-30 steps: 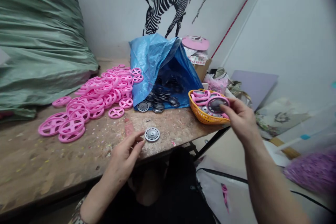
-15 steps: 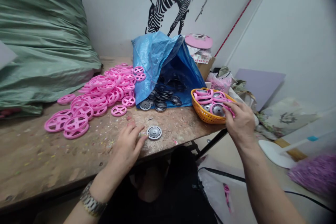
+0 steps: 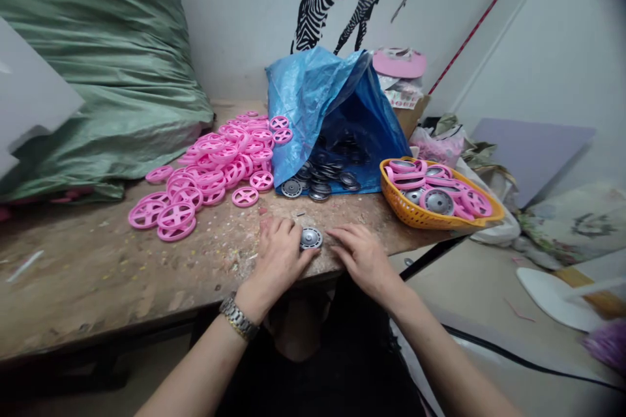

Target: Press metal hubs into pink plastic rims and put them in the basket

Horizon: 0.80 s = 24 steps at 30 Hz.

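Observation:
A small grey metal disc (image 3: 311, 238) lies near the front edge of the worn wooden table (image 3: 88, 280). My left hand (image 3: 278, 255) rests on the table just left of the disc, fingers curled, thumb touching its edge. My right hand (image 3: 359, 254) lies flat just right of the disc, fingers stretched toward it, holding nothing. A heap of pink spoked wheels (image 3: 215, 169) spreads over the table's left half. An open blue bag (image 3: 323, 104) spills more grey discs (image 3: 317, 179). An orange basket (image 3: 415, 216) at the right table edge holds pink wheels fitted with grey discs.
A big green sack (image 3: 98, 65) fills the left back of the table. Boxes, a pink lid and bags crowd the right corner behind the basket. A white fan base (image 3: 552, 287) and a black cable (image 3: 513, 355) lie on the floor at right.
My right hand left the basket, empty, and came down beside the grey disc. My left hand slid closer to the disc. The camera turned left and down.

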Each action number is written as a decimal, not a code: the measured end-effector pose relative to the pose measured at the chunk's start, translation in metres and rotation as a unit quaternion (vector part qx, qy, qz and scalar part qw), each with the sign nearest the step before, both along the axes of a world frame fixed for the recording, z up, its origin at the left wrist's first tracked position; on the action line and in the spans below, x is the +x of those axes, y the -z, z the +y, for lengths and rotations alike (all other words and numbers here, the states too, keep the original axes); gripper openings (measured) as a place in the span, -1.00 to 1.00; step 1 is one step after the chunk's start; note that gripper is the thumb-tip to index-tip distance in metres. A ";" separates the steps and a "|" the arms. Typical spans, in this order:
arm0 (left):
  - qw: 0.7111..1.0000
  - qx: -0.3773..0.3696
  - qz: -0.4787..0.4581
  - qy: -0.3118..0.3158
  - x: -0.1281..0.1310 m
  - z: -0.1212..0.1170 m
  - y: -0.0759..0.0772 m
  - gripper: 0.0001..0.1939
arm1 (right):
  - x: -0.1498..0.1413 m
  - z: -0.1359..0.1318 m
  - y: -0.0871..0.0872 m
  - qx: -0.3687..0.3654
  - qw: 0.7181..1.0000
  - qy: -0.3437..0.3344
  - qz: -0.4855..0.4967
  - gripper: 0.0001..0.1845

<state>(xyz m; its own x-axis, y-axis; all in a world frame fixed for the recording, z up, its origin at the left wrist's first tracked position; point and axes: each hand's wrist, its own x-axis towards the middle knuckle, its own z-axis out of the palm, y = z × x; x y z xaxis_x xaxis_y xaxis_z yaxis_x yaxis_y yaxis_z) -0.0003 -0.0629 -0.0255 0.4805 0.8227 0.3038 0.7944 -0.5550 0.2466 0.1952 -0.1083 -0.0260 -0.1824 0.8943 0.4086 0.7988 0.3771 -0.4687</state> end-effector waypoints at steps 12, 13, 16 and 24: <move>0.996 -0.013 -0.068 0.061 -0.015 0.010 -0.006 -0.70 | -0.031 0.027 0.011 0.036 0.999 -0.009 -0.007 -0.69; 0.997 -0.006 -0.067 0.048 -0.020 0.014 -0.011 -0.69 | -0.030 0.027 0.011 0.041 0.999 -0.011 0.015 -0.70; 0.999 0.027 -0.016 -0.028 -0.039 0.031 -0.027 -0.71 | -0.026 0.024 0.011 0.040 0.995 -0.013 0.093 -0.74; 0.979 -0.004 0.131 -0.157 -0.079 0.072 -0.037 -0.77 | -0.026 0.008 0.008 -0.071 0.962 0.035 0.262 -0.79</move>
